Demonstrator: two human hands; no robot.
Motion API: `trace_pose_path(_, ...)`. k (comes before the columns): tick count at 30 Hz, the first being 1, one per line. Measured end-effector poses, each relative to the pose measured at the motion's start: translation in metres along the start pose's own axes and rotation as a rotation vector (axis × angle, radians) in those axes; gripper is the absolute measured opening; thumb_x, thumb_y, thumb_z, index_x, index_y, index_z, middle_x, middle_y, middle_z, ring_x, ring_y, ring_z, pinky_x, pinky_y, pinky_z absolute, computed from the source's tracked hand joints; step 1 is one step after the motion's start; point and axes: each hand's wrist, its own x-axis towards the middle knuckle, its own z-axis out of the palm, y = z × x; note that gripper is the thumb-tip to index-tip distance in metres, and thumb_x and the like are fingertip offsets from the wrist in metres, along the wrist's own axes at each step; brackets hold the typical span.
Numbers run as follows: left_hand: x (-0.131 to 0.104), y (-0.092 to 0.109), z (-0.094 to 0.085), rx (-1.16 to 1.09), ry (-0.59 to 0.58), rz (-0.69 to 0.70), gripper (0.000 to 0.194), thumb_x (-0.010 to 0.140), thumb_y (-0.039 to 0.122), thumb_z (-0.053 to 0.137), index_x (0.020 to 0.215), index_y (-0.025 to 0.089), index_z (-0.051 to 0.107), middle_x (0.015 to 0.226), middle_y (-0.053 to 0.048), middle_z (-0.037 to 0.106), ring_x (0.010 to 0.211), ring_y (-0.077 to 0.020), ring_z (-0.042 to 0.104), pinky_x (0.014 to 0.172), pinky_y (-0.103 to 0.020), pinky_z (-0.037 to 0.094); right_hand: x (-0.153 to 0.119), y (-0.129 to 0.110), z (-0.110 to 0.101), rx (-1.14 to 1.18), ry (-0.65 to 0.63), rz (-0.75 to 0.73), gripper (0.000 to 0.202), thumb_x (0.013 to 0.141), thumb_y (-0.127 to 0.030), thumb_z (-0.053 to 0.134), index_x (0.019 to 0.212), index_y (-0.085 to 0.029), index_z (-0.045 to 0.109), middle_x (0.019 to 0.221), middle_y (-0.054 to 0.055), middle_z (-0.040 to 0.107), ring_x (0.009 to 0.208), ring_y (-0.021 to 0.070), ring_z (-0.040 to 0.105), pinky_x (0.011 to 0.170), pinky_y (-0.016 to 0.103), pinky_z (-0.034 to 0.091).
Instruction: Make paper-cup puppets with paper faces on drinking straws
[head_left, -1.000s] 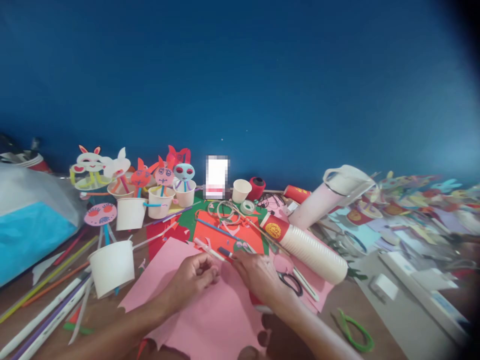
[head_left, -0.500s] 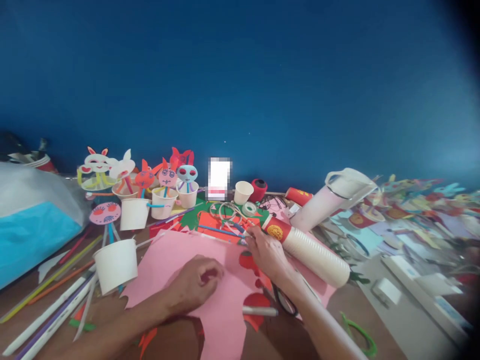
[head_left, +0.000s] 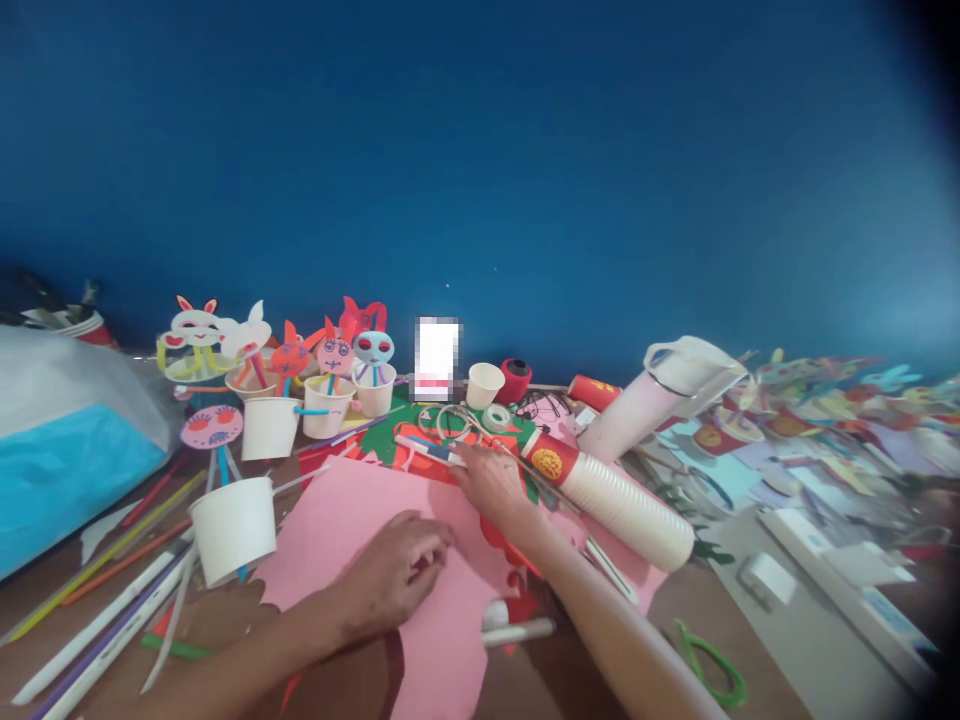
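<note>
A large sheet of pink paper point(head_left: 345, 500) with a cut, wavy edge lies in front of me. My left hand point(head_left: 401, 570) rests on it, fingers loosely curled, thumb apart from them, and no object visible between them. Beyond the sheet's far edge, my right hand point(head_left: 491, 485) is closed on a white and dark blue pen point(head_left: 435, 450), whose far end sticks out to the left. Orange paper point(head_left: 416, 462) and green paper point(head_left: 382, 435) lie under and around that pen. Between my forearms is a light-coloured marker point(head_left: 517, 632) on red paper scraps.
Paper-cup puppets point(head_left: 330, 405) stand at the left, near a tipped cup point(head_left: 234, 530) and loose pencils. A long stack of paper cups point(head_left: 630, 510) lies right of my right hand, before a leaning pitcher point(head_left: 645, 400). Green-handled scissors point(head_left: 724, 690) lie near the front right.
My right hand has moved left, carrying the pen over the orange paper. My left hand stays on the pink paper, with its fingers slightly looser. The right forearm now covers the dark scissor-like loop.
</note>
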Motion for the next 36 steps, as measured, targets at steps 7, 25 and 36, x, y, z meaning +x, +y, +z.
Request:
trace_pose_path(7, 0.012, -0.020, -0.007, -0.222, 0.093, -0.229, 0.012, 0.072, 0.018, 0.045, 0.071, 0.020, 0.057, 0.097, -0.006, 0.063, 0.093, -0.0188, 0.055, 0.073, -0.027, 0.046, -0.059, 0.018, -0.038, 0.271, -0.071, -0.223, 0.021, 0.084, -0.034, 0.047, 0.080, -0.020, 0.062, 0.077, 0.000, 0.062, 0.070, 0.0120, 0.057, 0.063, 0.020, 0.037)
trace_pose_path(25, 0.014, -0.015, -0.009, -0.302, 0.138, -0.346, 0.015, 0.076, 0.028, 0.045, 0.077, 0.019, 0.056, 0.092, -0.005, 0.064, 0.085, -0.0179, 0.058, 0.075, -0.028, 0.044, -0.139, -0.004, -0.010, -0.046, -0.263, -0.289, 0.019, 0.075, -0.031, 0.052, 0.090, -0.020, 0.051, 0.085, 0.005, 0.058, 0.076, 0.0209, 0.054, 0.065, 0.029, 0.038)
trace_pose_path(36, 0.012, -0.020, -0.010, -0.360, 0.139, -0.344, 0.017, 0.076, 0.027, 0.044, 0.080, 0.018, 0.057, 0.089, -0.004, 0.065, 0.083, -0.0170, 0.058, 0.074, -0.026, 0.044, -0.152, 0.019, -0.045, 0.237, -0.433, -0.351, 0.017, 0.076, -0.019, 0.051, 0.092, -0.024, 0.054, 0.084, 0.000, 0.065, 0.073, 0.0137, 0.059, 0.061, 0.018, 0.040)
